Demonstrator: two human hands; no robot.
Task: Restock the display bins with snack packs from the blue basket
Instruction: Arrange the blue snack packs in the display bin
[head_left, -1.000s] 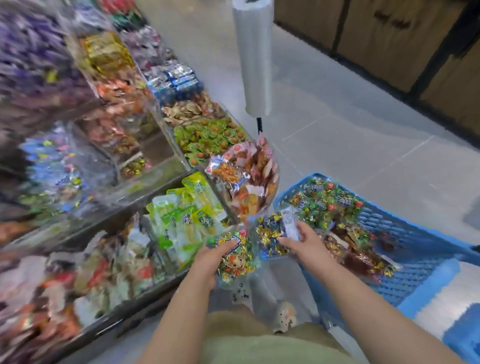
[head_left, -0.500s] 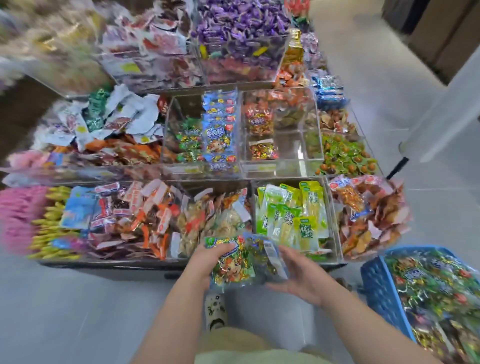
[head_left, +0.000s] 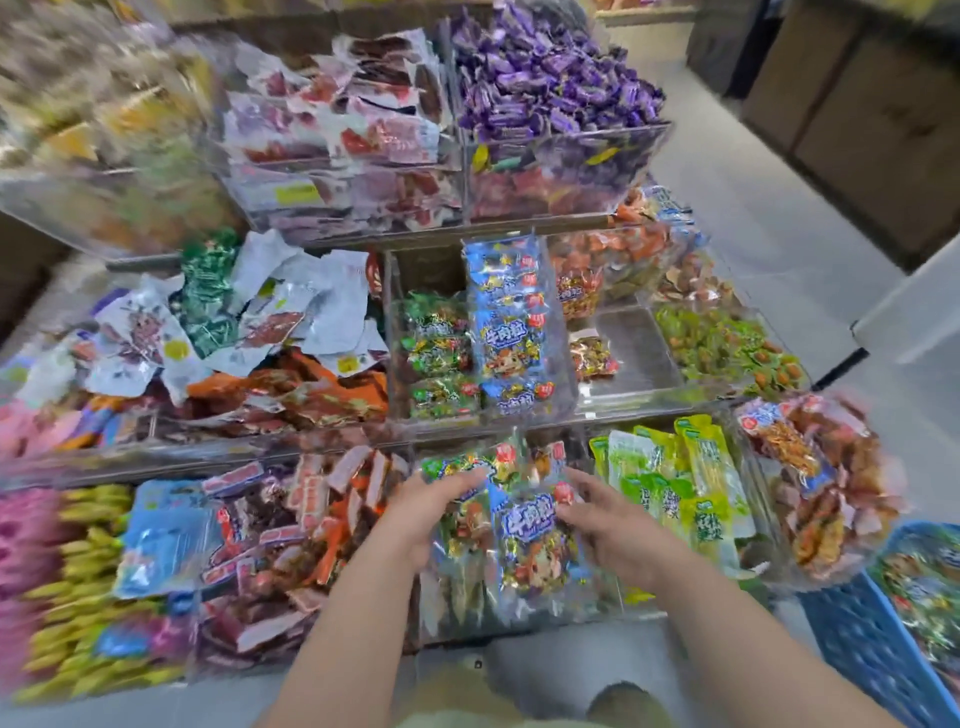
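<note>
Reaching forward, left hand (head_left: 436, 501) and right hand (head_left: 615, 525) hold snack packs (head_left: 530, 543).

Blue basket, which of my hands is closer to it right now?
Right. Your right hand is at the right edge of the snack packs, with the blue basket to its lower right; your left hand is on their far side, farther away.
</note>
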